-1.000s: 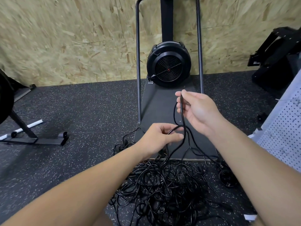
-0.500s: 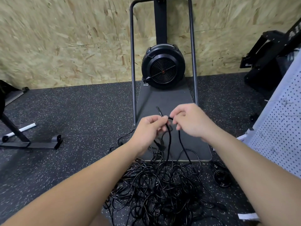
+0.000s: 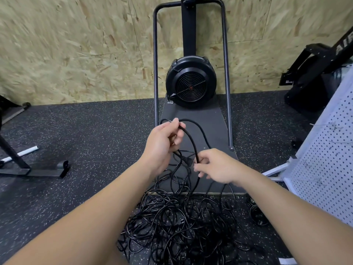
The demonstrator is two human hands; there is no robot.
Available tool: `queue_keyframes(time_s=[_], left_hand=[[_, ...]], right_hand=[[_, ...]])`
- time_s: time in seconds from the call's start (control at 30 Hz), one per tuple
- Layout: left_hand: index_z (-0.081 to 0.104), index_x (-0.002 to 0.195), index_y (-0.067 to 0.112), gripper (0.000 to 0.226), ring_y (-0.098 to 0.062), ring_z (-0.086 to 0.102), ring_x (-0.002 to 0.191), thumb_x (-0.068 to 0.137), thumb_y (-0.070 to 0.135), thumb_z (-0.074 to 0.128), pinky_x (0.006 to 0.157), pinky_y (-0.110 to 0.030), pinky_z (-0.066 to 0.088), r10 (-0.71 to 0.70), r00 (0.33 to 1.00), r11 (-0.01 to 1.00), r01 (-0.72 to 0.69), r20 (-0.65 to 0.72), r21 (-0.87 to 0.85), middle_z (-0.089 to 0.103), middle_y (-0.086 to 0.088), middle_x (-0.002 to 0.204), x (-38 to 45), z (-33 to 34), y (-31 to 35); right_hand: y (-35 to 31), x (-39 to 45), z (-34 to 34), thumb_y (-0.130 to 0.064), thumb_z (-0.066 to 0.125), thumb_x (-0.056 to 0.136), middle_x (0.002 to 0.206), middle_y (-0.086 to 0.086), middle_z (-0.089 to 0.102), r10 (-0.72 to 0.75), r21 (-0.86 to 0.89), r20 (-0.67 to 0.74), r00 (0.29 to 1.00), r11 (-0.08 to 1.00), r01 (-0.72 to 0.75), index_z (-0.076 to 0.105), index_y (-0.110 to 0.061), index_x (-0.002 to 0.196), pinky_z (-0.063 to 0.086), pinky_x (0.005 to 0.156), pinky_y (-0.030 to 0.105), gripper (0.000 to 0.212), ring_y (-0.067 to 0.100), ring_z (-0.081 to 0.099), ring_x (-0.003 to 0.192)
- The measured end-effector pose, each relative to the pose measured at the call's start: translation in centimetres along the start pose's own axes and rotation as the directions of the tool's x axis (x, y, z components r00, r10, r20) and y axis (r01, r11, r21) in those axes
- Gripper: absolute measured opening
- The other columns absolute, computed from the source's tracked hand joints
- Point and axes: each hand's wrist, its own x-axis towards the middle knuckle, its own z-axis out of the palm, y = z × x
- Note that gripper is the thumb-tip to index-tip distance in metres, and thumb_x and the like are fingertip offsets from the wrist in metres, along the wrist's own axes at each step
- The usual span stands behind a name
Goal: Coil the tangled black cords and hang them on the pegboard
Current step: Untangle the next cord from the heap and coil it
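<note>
starting the first coil from the heap

left hand (image 3: 162,142) is gripping a loop of thin black rubbery cord (image 3: 193,138); right hand (image 3: 217,166) is pinching it lower, above the tangled black cords (image 3: 181,222) on the floor; white pegboard (image 3: 324,169) right. light, floppy, likely snagging: best held near the plug.

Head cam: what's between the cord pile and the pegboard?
A small separate black cord bundle on speckled floor, between the pile and white pegboard; otherwise bare.

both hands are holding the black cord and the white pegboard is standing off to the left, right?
Not quite: in the head view the white pegboard stands to the right, not the left. The left hand and right hand do both hold the black cord.
</note>
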Motion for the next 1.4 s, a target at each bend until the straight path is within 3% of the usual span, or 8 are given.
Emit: queue_keyframes(time_s=[0.17,0.37,0.8,0.9,1.03,1.17,1.3,1.4], left_hand=[[0.067,0.118,0.006,0.031,-0.011,0.041,0.063,0.112,0.035,0.060,0.051,-0.025,0.021,0.008,1.000,1.000,-0.008,-0.029,-0.001,0.064,0.000,0.085,0.7,-1.5,0.0],[0.082,0.121,0.011,0.023,-0.011,0.045,0.066,0.103,0.024,0.073,0.056,-0.024,0.024,-0.022,1.000,0.986,0.020,0.011,0.165,0.067,-0.003,0.088,0.4,-2.4,0.1],[0.081,0.120,0.015,0.022,-0.004,0.063,0.079,0.099,0.020,0.082,0.076,-0.014,0.047,-0.270,0.937,0.882,0.149,0.220,0.448,0.073,0.008,0.094,-1.8,0.5,-3.7],[0.073,0.101,0.023,0.017,-0.011,0.050,0.073,0.096,0.032,0.086,0.069,-0.026,0.042,-0.201,0.947,0.774,-0.003,0.250,0.633,0.058,0.008,0.085,-1.6,0.5,-3.9],[0.074,0.134,0.023,0.031,-0.015,0.063,0.096,0.106,0.038,0.071,0.093,-0.031,0.049,-0.052,0.949,0.434,-0.259,0.311,0.863,0.063,0.002,0.108,-0.9,0.2,-5.8],[0.075,0.139,0.031,0.031,-0.010,0.064,0.103,0.112,0.030,0.061,0.097,-0.025,0.047,0.029,0.950,0.403,-0.295,0.310,0.866,0.062,0.006,0.112,0.0,-0.3,-6.4],[0.080,0.128,0.028,0.044,0.004,0.061,0.118,0.094,0.001,0.073,0.105,-0.007,0.039,-0.037,0.914,0.536,-0.324,0.405,0.780,0.061,0.003,0.130,-0.2,0.0,-5.9],[0.082,0.102,0.018,0.014,-0.002,0.060,0.118,0.098,0.006,0.077,0.106,-0.020,0.044,0.042,0.888,0.495,-0.417,0.458,0.762,0.069,0.007,0.117,0.2,0.3,-6.3]], right_hand=[[-0.9,-0.2,-1.9,-0.021,0.065,0.110,0.089,0.001,0.083,-0.049,0.113,-0.023,0.999,0.992,0.051,0.077,-0.007,0.096,0.063,0.074,0.031,0.023,0.022,0.079,0.080],[-2.5,0.5,-4.5,-0.022,0.071,0.103,0.083,0.014,0.077,0.000,0.446,-0.394,0.919,0.874,0.191,0.081,-0.008,0.091,0.051,0.069,0.037,0.020,0.016,0.055,0.065],[-3.0,0.9,-5.3,-0.016,0.068,0.108,0.084,0.008,0.065,0.075,0.738,-0.400,0.913,0.617,0.272,0.075,0.000,0.102,0.048,0.064,0.025,0.019,0.010,0.048,0.060],[-3.0,0.9,-5.6,-0.014,0.067,0.109,0.084,0.005,0.067,0.123,0.839,-0.368,0.922,0.471,0.272,0.073,-0.002,0.103,0.048,0.062,0.024,0.015,0.010,0.048,0.061],[-2.6,1.1,-6.2,-0.012,0.067,0.109,0.085,0.007,0.067,0.176,0.906,-0.343,0.923,0.321,0.276,0.070,0.004,0.110,0.049,0.064,0.025,0.016,0.009,0.050,0.062],[-1.9,1.2,-6.4,-0.011,0.067,0.109,0.084,0.007,0.068,0.189,0.897,-0.353,0.916,0.348,0.274,0.069,0.005,0.112,0.051,0.064,0.024,0.016,0.009,0.050,0.063],[-1.8,1.4,-6.8,-0.011,0.067,0.110,0.087,0.008,0.068,0.177,0.938,-0.315,0.932,0.207,0.278,0.068,0.002,0.112,0.052,0.066,0.025,0.013,0.009,0.051,0.064],[-1.6,1.9,-6.7,-0.010,0.067,0.109,0.090,0.010,0.069,0.152,0.949,-0.305,0.940,0.135,0.286,0.069,-0.001,0.106,0.053,0.068,0.025,0.010,0.010,0.052,0.065]])
